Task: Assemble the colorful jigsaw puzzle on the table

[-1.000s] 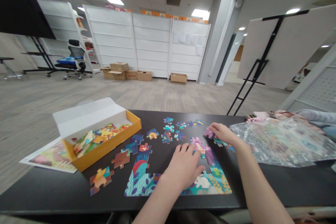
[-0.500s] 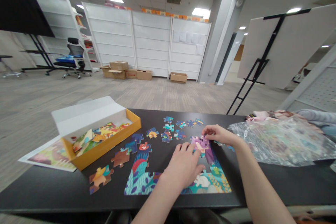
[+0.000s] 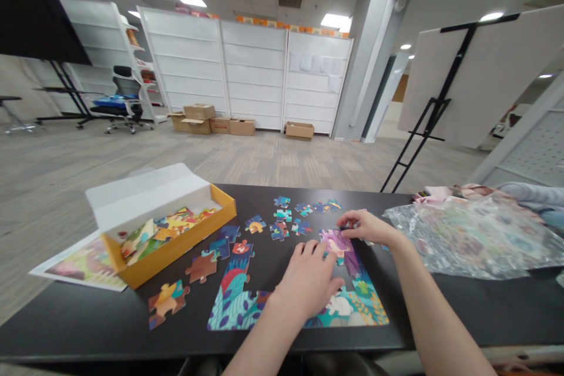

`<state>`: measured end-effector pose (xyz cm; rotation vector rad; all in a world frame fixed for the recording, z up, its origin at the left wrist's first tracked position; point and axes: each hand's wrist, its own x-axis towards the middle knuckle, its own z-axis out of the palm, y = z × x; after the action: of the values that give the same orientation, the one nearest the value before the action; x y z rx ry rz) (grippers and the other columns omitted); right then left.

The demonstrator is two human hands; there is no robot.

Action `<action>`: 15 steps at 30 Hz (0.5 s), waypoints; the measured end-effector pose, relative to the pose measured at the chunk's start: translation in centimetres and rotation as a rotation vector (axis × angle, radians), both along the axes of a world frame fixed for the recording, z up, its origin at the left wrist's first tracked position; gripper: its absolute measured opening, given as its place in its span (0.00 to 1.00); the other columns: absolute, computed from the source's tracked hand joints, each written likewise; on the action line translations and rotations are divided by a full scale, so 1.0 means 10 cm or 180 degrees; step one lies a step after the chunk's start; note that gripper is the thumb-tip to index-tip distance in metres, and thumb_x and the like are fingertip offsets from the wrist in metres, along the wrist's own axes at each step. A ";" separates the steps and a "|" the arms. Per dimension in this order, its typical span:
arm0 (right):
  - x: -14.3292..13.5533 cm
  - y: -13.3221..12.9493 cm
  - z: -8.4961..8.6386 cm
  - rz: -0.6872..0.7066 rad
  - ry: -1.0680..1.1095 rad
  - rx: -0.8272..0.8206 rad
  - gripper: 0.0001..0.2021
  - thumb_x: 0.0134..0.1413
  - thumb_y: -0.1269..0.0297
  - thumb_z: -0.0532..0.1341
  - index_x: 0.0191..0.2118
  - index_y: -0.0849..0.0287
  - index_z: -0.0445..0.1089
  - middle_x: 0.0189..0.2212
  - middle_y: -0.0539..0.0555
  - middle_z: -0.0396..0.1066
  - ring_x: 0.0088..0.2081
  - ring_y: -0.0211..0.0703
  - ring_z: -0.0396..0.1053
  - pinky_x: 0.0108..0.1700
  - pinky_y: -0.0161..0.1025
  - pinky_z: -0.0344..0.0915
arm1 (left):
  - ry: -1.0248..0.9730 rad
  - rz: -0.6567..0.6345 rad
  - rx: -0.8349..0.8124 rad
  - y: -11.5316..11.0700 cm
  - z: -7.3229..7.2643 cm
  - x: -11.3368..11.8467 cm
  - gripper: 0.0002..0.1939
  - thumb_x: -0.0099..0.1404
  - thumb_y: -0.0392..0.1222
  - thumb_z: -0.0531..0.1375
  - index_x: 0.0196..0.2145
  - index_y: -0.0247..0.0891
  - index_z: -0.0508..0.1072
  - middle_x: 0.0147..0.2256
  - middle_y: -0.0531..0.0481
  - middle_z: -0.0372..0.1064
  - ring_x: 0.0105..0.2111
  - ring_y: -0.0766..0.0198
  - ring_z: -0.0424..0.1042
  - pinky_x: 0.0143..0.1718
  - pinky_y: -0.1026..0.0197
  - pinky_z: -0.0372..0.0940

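My left hand (image 3: 308,282) lies flat over the partly joined jigsaw puzzle (image 3: 229,305), fingers stretched out and slightly apart. It hides the middle of the lower rows. At the puzzle's upper right corner, my right hand (image 3: 363,226) pinches a small dark puzzle piece (image 3: 344,227), mostly covered by the fingers. Just below those fingertips is a purple section (image 3: 332,239) of the picture. Loose puzzle pieces (image 3: 279,230) are scattered beyond the puzzle. More loose pieces, among them a brown one (image 3: 202,265) and an orange one (image 3: 167,302), run along its left side.
An open yellow box (image 3: 176,255) holding more pieces stands at the left, partly over a printed picture sheet (image 3: 79,264). A crumpled clear plastic bag (image 3: 476,238) lies on the black table (image 3: 423,311) at the right. Behind are cardboard boxes (image 3: 198,119) and white shelving.
My right hand has shifted slightly left at the upper right corner, and a dark piece now shows at its fingertips. My left hand stays in place.
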<state>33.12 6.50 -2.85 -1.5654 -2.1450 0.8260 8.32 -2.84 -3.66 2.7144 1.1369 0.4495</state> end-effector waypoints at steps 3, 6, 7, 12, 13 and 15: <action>-0.03 0.02 -0.06 0.0004 0.0042 -0.0108 0.17 0.42 0.54 0.69 0.36 0.61 0.77 0.25 0.50 0.70 0.28 0.39 0.64 0.31 0.36 0.61 | 0.0029 -0.0002 -0.0023 0.00 0.01 0.00 0.23 0.70 0.53 0.56 0.58 0.41 0.68 0.56 0.41 0.68 0.57 0.46 0.63 0.57 0.43 0.61; -0.06 0.02 -0.09 -0.0040 0.0076 -0.0134 0.16 0.40 0.55 0.70 0.34 0.61 0.76 0.23 0.48 0.67 0.26 0.37 0.62 0.29 0.34 0.58 | 0.0037 0.0000 -0.0030 0.00 0.03 0.00 0.23 0.70 0.53 0.56 0.57 0.41 0.68 0.57 0.41 0.68 0.58 0.46 0.63 0.57 0.43 0.61; -0.06 0.02 -0.09 -0.0037 0.0092 -0.0134 0.16 0.40 0.57 0.70 0.34 0.61 0.76 0.24 0.48 0.67 0.26 0.37 0.62 0.29 0.34 0.58 | 0.0034 0.0001 -0.0026 0.00 0.03 0.00 0.23 0.70 0.53 0.56 0.57 0.41 0.68 0.57 0.41 0.68 0.57 0.46 0.63 0.57 0.43 0.61; -0.06 0.02 -0.06 0.0078 0.0210 -0.0252 0.12 0.41 0.60 0.68 0.33 0.61 0.76 0.24 0.49 0.70 0.28 0.39 0.65 0.32 0.36 0.61 | 0.0026 0.0003 -0.0021 0.00 0.01 0.00 0.23 0.70 0.53 0.56 0.58 0.41 0.68 0.57 0.41 0.68 0.58 0.46 0.63 0.57 0.44 0.61; -0.06 0.02 -0.06 0.0118 0.0214 -0.0304 0.12 0.42 0.60 0.68 0.33 0.61 0.76 0.24 0.50 0.71 0.28 0.39 0.65 0.32 0.36 0.61 | 0.0030 0.0007 -0.0018 0.00 0.00 0.00 0.23 0.70 0.54 0.56 0.58 0.41 0.68 0.57 0.42 0.68 0.58 0.46 0.63 0.57 0.44 0.61; -0.06 0.02 -0.07 0.0184 0.0194 -0.0371 0.12 0.43 0.59 0.67 0.34 0.61 0.76 0.24 0.51 0.72 0.27 0.40 0.65 0.31 0.36 0.62 | 0.0040 0.0017 -0.0004 0.01 0.00 0.00 0.23 0.70 0.54 0.56 0.58 0.41 0.68 0.57 0.41 0.68 0.58 0.46 0.63 0.57 0.43 0.61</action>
<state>32.51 6.65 -3.54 -1.5187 -2.1424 1.0212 8.35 -2.78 -3.66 2.7176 1.1473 0.4329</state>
